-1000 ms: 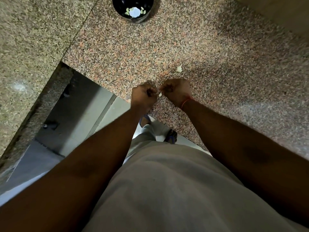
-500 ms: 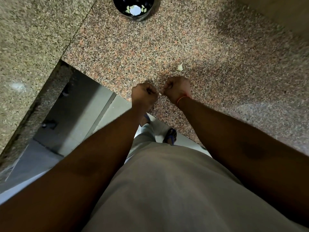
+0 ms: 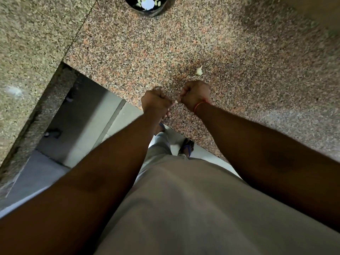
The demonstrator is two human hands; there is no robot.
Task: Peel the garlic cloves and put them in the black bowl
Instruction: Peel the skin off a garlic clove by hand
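Pinching one garlic clove point(image 3: 175, 102) between curled left hand point(image 3: 156, 101) and right hand point(image 3: 196, 93), black bowl point(image 3: 147, 6) well beyond

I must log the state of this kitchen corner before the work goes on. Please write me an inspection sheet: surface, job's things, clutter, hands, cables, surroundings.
Surface: speckled granite counter, with a seam line at the left.
Job's things: black bowl at the far edge, cut off by the frame, with pale peeled pieces inside; one garlic clove pinched between both hands.
Clutter: one pale garlic piece loose on the counter beyond the right hand; whether clove or skin cannot be told.
Hands: left hand and right hand both curled, close together over the counter's near edge; orange thread on the right wrist.
Cables: nothing seen.
Surroundings: grey floor below the counter; a sandalled foot.
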